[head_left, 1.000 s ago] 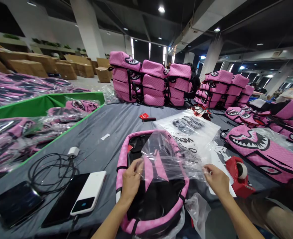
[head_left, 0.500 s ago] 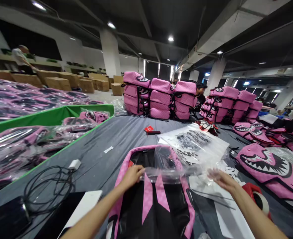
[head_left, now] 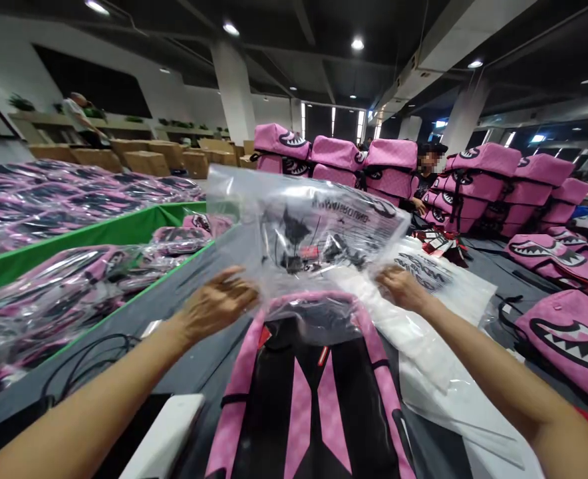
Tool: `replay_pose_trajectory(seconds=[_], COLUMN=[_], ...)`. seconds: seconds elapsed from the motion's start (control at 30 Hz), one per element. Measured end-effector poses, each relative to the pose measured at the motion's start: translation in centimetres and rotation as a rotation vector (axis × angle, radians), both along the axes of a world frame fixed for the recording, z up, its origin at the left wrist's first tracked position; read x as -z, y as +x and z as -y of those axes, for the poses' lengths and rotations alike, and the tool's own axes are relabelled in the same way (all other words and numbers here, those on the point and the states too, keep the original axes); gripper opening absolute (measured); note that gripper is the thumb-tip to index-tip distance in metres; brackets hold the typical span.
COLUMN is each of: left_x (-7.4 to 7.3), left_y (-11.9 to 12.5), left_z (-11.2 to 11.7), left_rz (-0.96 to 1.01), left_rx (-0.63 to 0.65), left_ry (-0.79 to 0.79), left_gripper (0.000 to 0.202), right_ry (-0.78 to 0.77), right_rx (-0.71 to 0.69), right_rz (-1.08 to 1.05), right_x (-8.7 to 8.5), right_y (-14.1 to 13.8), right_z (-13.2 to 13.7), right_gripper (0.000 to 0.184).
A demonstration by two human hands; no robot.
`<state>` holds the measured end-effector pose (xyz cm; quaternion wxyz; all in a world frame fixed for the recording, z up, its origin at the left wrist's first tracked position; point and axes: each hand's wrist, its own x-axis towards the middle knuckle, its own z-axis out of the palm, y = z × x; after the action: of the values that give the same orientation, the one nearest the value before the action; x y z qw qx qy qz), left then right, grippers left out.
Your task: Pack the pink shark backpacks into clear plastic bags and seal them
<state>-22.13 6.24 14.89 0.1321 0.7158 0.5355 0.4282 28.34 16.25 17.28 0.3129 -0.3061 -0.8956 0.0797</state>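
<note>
A pink and black backpack [head_left: 308, 392] lies straps-up on the grey table in front of me. Both my hands hold a clear printed plastic bag [head_left: 304, 229] stretched up over the backpack's far end. My left hand [head_left: 217, 306] grips the bag's left edge, fingers closed on the plastic. My right hand [head_left: 398, 286] pinches the bag's right edge. The bag's mouth covers the top of the backpack.
A stack of flat plastic bags [head_left: 438, 319] lies to the right. Piles of pink shark-mouth backpacks [head_left: 388, 163] stand at the back, where a person sits. Bagged backpacks [head_left: 69, 279] fill the green-edged table on the left. A white power bank [head_left: 164, 439] and cables lie near left.
My hands have lifted the plastic bag from low on the backpack up and forward, spreading it wide. The camera has tilted up and moved closer.
</note>
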Motion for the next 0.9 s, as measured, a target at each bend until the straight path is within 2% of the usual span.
replay_pose_trajectory(seconds=[0.07,0.13,0.23,0.3,0.33,0.4,0.5,0.57,0.63,0.7,0.77,0.9], left_x=[3.4,7.2,12.9,15.5,16.3,16.5,15.1,14.6,14.8,15.3,15.1,12.7], left_y=[-0.1,0.3,1.4,2.1,2.4,2.7,2.9,3.2,3.9,4.8,5.8,7.4], left_z=[-0.2,-0.7,-0.8,-0.3,0.0,1.1,3.6,6.4,9.7,13.0,15.9,20.7], left_rz=[-0.278,-0.386,-0.237,-0.122,-0.083,-0.04,0.023,0.112,0.228,0.31,0.32,0.296], left_rx=[0.069,0.073,-0.03,-0.098,-0.121,-0.146,-0.157,-0.18,-0.249,-0.329,-0.384,-0.514], left_ry=[-0.022,-0.096,-0.227,-0.28,-0.297,-0.314,-0.333,-0.322,-0.29,-0.257,-0.226,-0.109], left_gripper=[0.019,0.026,0.029,0.036,0.039,0.045,0.055,0.062,0.066,0.066,0.063,0.058], right_ry=[0.002,-0.097,-0.266,-0.308,-0.319,-0.339,-0.392,-0.463,-0.536,-0.58,-0.605,-0.64], right_rx=[-0.027,-0.02,0.024,0.081,0.114,0.171,0.243,0.274,0.268,0.23,0.214,0.303], right_rz=[0.316,0.49,0.5,0.459,0.441,0.401,0.224,0.016,-0.176,-0.289,-0.361,-0.471], right_x=[4.0,7.9,12.8,14.7,15.2,15.1,14.1,13.8,14.1,14.8,15.0,12.6], right_y=[-1.7,-3.0,-4.1,-4.5,-4.6,-4.8,-4.7,-4.1,-3.3,-2.3,-1.4,0.7], right_z=[-1.7,-3.0,-3.6,-3.1,-2.7,-1.7,0.6,2.9,5.7,8.8,11.7,17.4], right_gripper=[0.026,0.035,0.038,0.039,0.04,0.041,0.044,0.047,0.05,0.055,0.062,0.069])
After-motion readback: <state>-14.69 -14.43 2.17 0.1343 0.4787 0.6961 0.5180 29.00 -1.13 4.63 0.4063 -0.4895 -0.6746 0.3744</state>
